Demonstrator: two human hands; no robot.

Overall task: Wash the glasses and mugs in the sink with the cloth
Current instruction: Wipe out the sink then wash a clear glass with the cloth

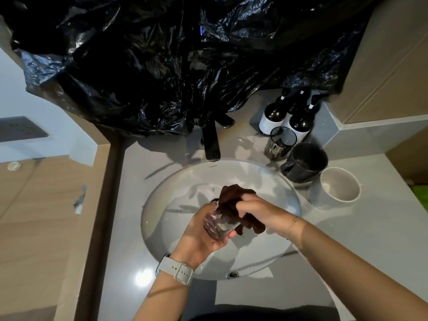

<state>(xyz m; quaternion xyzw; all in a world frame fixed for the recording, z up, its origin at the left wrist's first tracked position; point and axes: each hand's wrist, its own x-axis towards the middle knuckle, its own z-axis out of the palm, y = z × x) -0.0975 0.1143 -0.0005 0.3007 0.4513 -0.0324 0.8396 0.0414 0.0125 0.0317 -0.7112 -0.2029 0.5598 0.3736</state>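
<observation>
Over the white oval sink (176, 181), my left hand (201, 239) grips a clear drinking glass (217, 228), tilted on its side. My right hand (257, 210) grips a dark brown cloth (234, 198) bunched against the mouth of the glass; part of the cloth hangs below my fingers. On the counter to the right stand a clear glass with a dark rim (281, 142), a dark grey mug (305, 162) and a white mug (339, 185).
A black tap (211, 144) reaches over the sink's far rim. Black plastic sheeting (162, 66) covers the wall above it. Three dark pump bottles (287, 117) stand at the back right. The grey counter (125, 228) surrounds the sink; a wooden wall is to the left.
</observation>
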